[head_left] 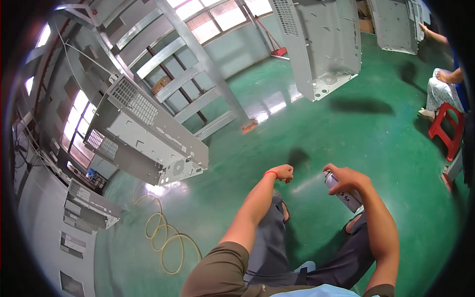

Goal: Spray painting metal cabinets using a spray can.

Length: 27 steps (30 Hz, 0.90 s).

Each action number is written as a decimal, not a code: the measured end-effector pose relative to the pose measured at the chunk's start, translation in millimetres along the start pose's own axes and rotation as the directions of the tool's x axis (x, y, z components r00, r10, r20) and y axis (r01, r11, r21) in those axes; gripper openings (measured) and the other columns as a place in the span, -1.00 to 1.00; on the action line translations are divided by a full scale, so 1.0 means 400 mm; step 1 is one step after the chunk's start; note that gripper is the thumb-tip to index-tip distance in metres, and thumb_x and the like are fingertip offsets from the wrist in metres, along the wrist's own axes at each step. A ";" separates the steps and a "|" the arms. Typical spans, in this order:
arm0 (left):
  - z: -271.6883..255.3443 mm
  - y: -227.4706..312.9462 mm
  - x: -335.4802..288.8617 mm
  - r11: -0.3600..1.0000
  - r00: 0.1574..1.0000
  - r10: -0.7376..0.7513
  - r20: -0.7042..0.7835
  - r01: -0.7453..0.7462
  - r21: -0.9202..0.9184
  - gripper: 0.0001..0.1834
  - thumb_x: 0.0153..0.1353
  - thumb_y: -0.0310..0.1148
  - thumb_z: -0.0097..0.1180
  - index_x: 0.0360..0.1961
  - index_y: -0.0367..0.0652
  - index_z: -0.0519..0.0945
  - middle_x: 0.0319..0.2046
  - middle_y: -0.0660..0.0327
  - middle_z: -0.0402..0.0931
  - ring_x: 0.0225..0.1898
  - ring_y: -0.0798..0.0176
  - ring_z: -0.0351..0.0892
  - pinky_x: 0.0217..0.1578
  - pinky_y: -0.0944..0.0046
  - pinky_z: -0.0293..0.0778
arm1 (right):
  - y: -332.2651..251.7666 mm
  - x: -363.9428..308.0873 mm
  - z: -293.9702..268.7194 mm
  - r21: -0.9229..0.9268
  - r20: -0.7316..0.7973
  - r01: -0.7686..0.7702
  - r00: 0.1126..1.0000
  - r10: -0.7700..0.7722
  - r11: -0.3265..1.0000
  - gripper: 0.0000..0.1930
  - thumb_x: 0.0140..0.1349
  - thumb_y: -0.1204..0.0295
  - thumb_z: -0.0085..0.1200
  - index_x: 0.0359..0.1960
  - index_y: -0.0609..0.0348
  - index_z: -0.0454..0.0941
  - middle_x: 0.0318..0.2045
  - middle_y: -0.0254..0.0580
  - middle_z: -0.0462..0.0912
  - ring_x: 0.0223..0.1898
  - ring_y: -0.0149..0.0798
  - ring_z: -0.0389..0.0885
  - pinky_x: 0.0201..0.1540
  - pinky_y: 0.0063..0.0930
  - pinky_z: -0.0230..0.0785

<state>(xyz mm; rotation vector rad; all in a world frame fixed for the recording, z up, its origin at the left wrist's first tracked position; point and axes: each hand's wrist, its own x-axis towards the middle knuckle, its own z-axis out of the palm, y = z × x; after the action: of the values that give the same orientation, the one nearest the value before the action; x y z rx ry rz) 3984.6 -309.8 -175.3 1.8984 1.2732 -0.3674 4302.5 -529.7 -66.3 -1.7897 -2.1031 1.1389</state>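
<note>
My right hand (349,179) is wrapped round a spray can (350,199) with a pale body and dark marks. The can is held tilted above my right leg, and the index finger lies at its top. My left hand (284,173), with a red band at the wrist, is held out in front of my knees, fingers curled closed. Whatever may be inside those fingers is hidden. Nearest on the left hangs a grey sheet-metal cabinet shell (148,133) with grille panels. A second grey metal shell (329,44) hangs ahead, apart from both hands.
A yellowish hose (163,237) lies coiled on the green floor (237,148). A metal frame (198,64) stands behind the left shell. At right, a person sits by a red stool (448,131), one hand near another hanging shell (396,27). A smaller shell (89,205) is at far left.
</note>
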 end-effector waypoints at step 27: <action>-0.060 0.080 0.099 0.988 0.996 -0.089 -0.020 0.086 -0.125 -0.79 0.45 -0.25 -0.12 -0.05 -0.10 0.44 -0.27 0.15 0.75 -0.24 0.23 0.72 -0.11 0.09 0.57 | 0.077 0.106 -0.090 -0.049 0.019 0.031 0.999 -0.030 0.998 -0.06 0.06 0.14 0.52 0.48 -0.33 0.25 0.03 0.10 0.76 -0.01 0.19 0.79 0.06 0.10 0.65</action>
<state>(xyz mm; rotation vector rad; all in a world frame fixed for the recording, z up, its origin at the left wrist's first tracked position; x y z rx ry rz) 4026.1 -271.8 -170.1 1.7518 1.3682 -0.3025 4335.2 -476.0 -75.2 -1.7688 -2.1792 1.1093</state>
